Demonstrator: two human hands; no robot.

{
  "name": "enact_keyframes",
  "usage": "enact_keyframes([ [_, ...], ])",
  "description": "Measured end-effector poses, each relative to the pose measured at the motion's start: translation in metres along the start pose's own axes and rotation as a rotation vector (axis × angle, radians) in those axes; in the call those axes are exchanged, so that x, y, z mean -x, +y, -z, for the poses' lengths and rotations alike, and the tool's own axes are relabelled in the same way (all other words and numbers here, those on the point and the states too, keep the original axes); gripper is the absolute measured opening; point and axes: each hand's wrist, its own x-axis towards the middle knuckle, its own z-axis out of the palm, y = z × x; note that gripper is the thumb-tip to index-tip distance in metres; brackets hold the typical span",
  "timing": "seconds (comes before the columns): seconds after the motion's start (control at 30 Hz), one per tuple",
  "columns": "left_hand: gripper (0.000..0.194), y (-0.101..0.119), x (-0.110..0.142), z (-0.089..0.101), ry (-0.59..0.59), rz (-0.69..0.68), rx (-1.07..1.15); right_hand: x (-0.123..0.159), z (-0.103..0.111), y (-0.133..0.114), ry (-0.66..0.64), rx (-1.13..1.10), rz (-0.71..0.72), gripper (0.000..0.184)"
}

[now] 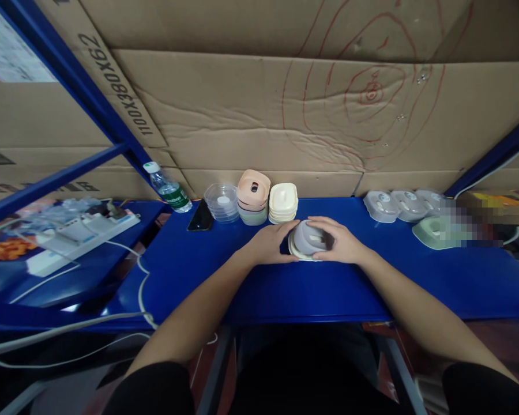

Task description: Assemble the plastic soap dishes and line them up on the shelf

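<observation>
Over the near middle of the blue table (pixel 263 294), a grey bowl-shaped container (pixel 308 236) is tilted above a cream square piece (pixel 297 252). My right hand (pixel 341 241) is closed around the right side of the grey container, thumb low and fingers on its far rim. On the left, my left hand (pixel 270 245) curves around the cream piece, thumb at its near edge and fingers at the far one. The palms hide part of both pieces. Just behind stand a stack of cream lids (pixel 283 199) and a stack of pink and grey bowls (pixel 254 193).
Clear round bowls (pixel 222 202), a black phone (pixel 200 217) and a water bottle (pixel 168 187) stand back left. Lidded containers (pixel 381 206) line the back right, with a pale green piece (pixel 428 233) before them. A power strip (pixel 86 239) and cables lie far left.
</observation>
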Motion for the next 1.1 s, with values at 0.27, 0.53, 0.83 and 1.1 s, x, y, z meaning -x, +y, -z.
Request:
enact_keyframes([
  [0.27, 0.075, 0.006, -0.004, 0.005, 0.117, -0.031, 0.142, -0.002, 0.000, -0.005, 0.160, 0.088, 0.014, 0.120],
  [0.53, 0.023, 0.030, -0.006, 0.001, 0.299, 0.032, 0.432, -0.004, -0.003, -0.008, 0.127, 0.303, 0.128, 0.111],
  [0.83, 0.017, 0.013, -0.005, 0.004, 0.372, -0.089, -0.093, -0.001, -0.001, -0.011, 0.194, 0.278, 0.110, 0.091],
  [1.1, 0.037, 0.009, -0.003, 0.010, 0.469, -0.160, -0.077, 0.001, -0.001, -0.011, 0.229, 0.286, 0.129, 0.082],
])
